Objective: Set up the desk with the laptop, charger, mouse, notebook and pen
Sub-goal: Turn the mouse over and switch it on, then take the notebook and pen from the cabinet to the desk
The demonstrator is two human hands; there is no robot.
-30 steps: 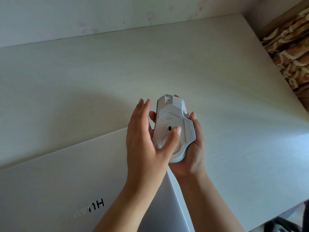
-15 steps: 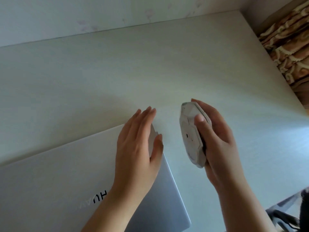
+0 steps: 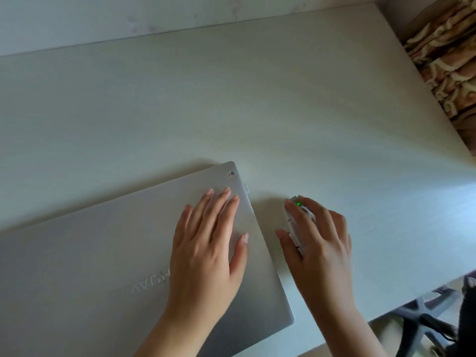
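Note:
A closed silver laptop (image 3: 108, 253) lies flat on the pale desk (image 3: 231, 104), its lid logo facing me. My left hand (image 3: 208, 243) rests palm down on the lid near its right edge, fingers spread, holding nothing. Just right of the laptop, my right hand (image 3: 319, 235) covers a white mouse (image 3: 296, 228) that sits upright on the desk, with a green light glowing at its front. Most of the mouse is hidden under my fingers. No charger, notebook or pen is in view.
A pale wall runs along the desk's far edge. Patterned brown fabric (image 3: 448, 60) lies beyond the desk's right side. The base of a dark chair (image 3: 422, 315) shows below the near right edge.
My right hand turned the mouse over from its underside and lowered it onto the desk beside the laptop. My left hand let go of the mouse and came down flat on the laptop lid.

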